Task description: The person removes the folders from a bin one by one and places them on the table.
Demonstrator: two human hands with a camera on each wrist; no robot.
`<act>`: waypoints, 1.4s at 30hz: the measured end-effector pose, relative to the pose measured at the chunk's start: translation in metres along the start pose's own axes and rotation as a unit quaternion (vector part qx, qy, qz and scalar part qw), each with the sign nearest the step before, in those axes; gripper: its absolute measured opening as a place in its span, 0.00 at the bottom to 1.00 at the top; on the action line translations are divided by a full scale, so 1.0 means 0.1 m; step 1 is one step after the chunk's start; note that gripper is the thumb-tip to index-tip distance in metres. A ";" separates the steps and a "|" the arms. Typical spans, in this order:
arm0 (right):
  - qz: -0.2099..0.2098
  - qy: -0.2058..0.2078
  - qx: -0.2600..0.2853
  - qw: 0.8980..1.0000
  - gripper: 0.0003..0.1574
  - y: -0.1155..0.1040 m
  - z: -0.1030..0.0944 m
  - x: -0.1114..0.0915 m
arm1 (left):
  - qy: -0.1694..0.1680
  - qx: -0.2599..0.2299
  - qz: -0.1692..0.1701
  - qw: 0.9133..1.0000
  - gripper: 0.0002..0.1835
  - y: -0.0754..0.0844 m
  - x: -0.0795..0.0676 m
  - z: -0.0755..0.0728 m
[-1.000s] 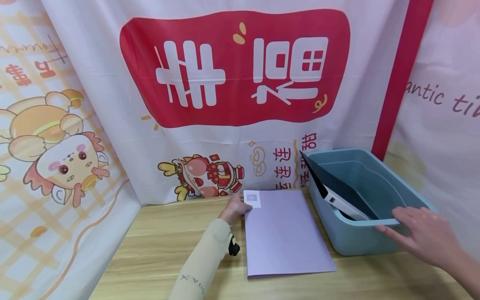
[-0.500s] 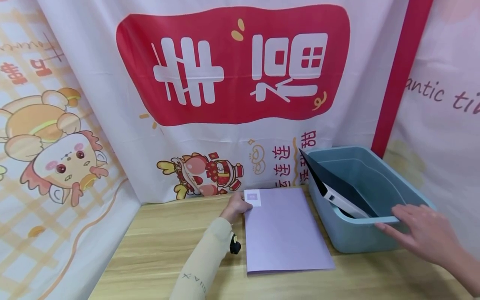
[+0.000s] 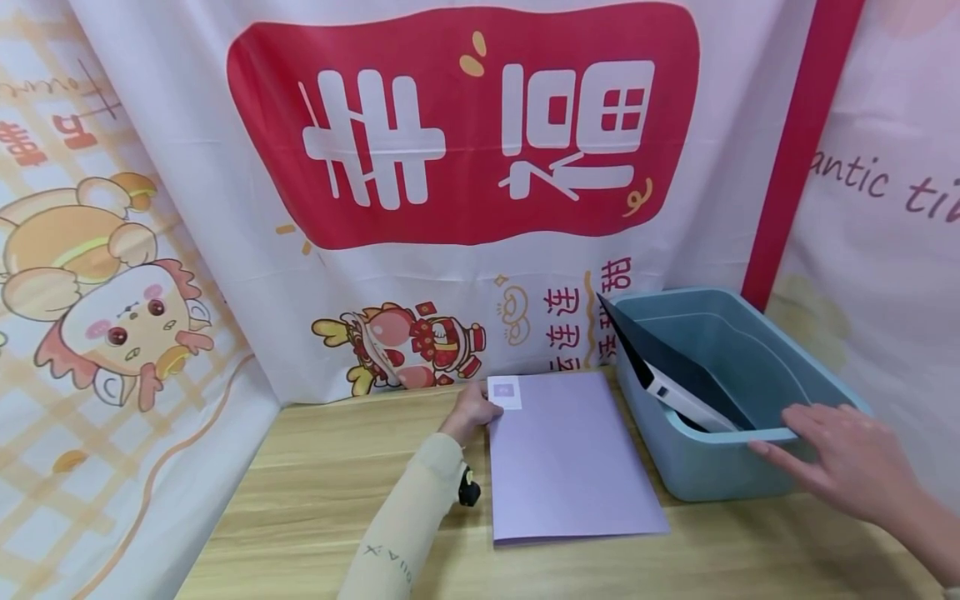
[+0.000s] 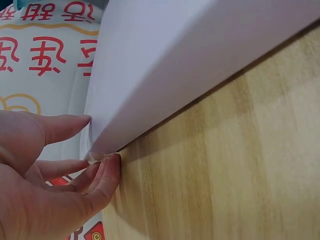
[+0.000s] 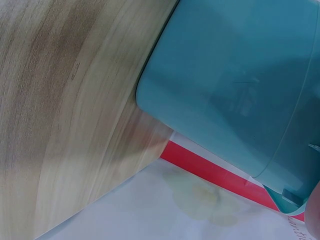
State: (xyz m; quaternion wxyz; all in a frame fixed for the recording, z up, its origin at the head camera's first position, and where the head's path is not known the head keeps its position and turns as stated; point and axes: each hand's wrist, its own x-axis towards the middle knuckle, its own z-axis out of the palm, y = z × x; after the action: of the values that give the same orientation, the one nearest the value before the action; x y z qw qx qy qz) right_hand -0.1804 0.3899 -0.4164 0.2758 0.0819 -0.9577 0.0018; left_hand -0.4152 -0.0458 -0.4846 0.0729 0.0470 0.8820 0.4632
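Observation:
A lilac file folder (image 3: 573, 458) lies flat on the wooden table, with a white label (image 3: 504, 392) at its far left corner. At that corner my left hand (image 3: 471, 410) pinches the folder, thumb on the upper side. In the left wrist view, the fingers of the left hand (image 4: 55, 175) meet the folder's edge around a small clear piece (image 4: 97, 158). To the right stands a blue-green plastic bin (image 3: 727, 475). My right hand (image 3: 847, 462) holds its near rim, fingers over the top and thumb along the outside. Only a fingertip shows in the right wrist view.
Inside the bin, a dark folder with a pale spine (image 3: 690, 400) leans tilted over the left rim. Printed cloth (image 3: 360, 275) hangs behind the table and along both sides. Bare wooden tabletop (image 3: 300, 483) extends left of the folder.
The head view has shifted slightly, so the scene sits a little higher. Both hands keep their places on the folder and the bin.

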 end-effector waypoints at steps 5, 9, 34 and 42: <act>-0.003 0.001 -0.001 1.000 0.27 0.00 -0.01 0.01 | -0.003 0.020 0.016 1.000 0.17 -0.01 -0.01 -0.02; -0.006 0.001 -0.001 1.000 0.27 0.00 -0.02 0.01 | -0.012 0.027 0.025 0.999 0.17 -0.01 -0.04 -0.05; -0.003 -0.003 0.000 1.000 0.27 -0.01 -0.02 0.01 | -0.011 0.080 0.080 0.994 0.21 0.16 -0.20 -0.21; -0.010 0.013 -0.003 1.000 0.27 -0.01 0.00 -0.01 | -0.006 0.068 0.104 0.992 0.17 0.25 -0.25 -0.21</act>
State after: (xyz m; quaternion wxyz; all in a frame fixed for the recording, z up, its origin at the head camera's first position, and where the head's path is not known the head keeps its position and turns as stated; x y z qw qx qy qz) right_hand -0.1792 0.3893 -0.4167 0.2885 0.0910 -0.9532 -0.0030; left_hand -0.3940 -0.0524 -0.4507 0.0266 0.1463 0.9013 0.4069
